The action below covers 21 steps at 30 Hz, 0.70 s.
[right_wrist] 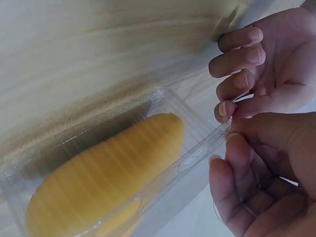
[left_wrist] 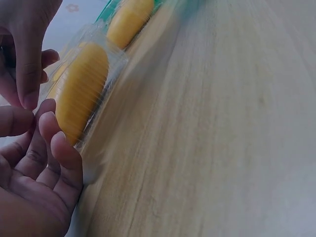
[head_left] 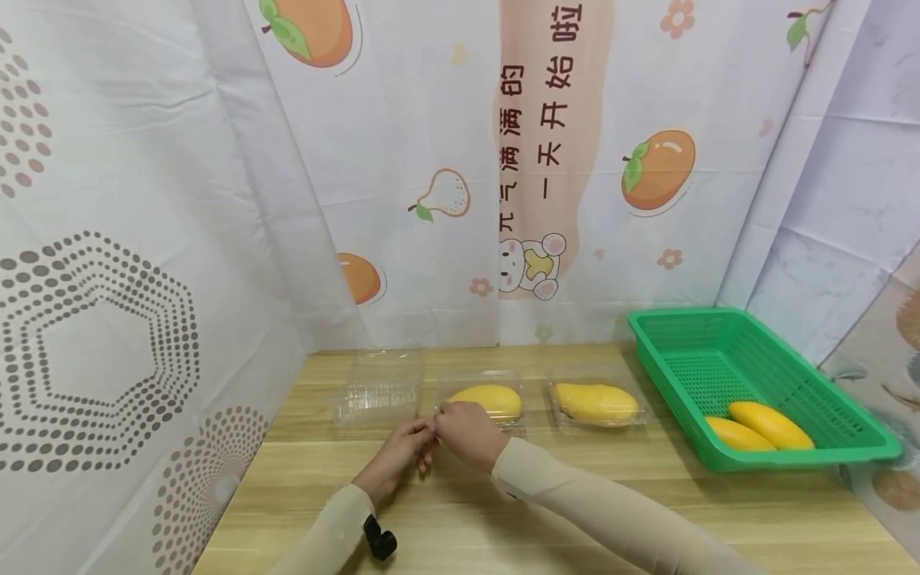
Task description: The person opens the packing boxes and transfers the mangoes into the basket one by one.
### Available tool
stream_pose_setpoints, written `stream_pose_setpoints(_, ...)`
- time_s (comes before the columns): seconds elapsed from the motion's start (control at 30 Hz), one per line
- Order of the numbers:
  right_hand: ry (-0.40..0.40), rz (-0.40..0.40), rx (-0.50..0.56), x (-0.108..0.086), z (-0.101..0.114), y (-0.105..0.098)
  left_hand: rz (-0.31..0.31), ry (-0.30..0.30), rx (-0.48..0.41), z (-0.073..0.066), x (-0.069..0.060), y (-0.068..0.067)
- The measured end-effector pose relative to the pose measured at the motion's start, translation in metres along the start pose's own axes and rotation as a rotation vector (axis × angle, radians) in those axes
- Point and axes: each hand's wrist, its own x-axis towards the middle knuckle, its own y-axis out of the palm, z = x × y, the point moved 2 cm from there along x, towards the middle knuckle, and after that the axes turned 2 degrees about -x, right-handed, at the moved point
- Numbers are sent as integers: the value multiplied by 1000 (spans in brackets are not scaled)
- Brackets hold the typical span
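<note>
A clear plastic box point(head_left: 519, 379) holding a yellow mango point(head_left: 496, 401) stands in the middle of the table. At its near left corner both hands meet, fingertips together. The left hand point(head_left: 402, 455) pinches there with thumb and index finger, its other fingers loosely curled, as the left wrist view shows. The right hand point(head_left: 470, 434) pinches the rim at the same corner. In the right wrist view, the box point(right_wrist: 98, 173) lies left of the right hand point(right_wrist: 276, 173) and the left hand point(right_wrist: 276, 64). Fingertips hide exactly what is between them.
An unfilled, lidded clear box point(head_left: 377, 399) stands open at the left. To the right is another clear box with a mango point(head_left: 596, 403). A green basket point(head_left: 719, 463) with two mangoes point(head_left: 772, 425) stands at the far right. A patterned curtain point(head_left: 402, 120) hangs behind the table.
</note>
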Motion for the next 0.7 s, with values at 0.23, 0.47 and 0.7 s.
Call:
stream_pose_setpoints(0.23,-38,-23,-76,0,2,0,-6,-2,-9,0,1,0)
stream_pose_setpoints(0.47,-54,-53,-124,-2,3,1,-21,3,-5,1,3,2)
stream_pose_setpoints(0.7,-53,-75,-85,-1,1,6,-65,16,11,-2,6,7)
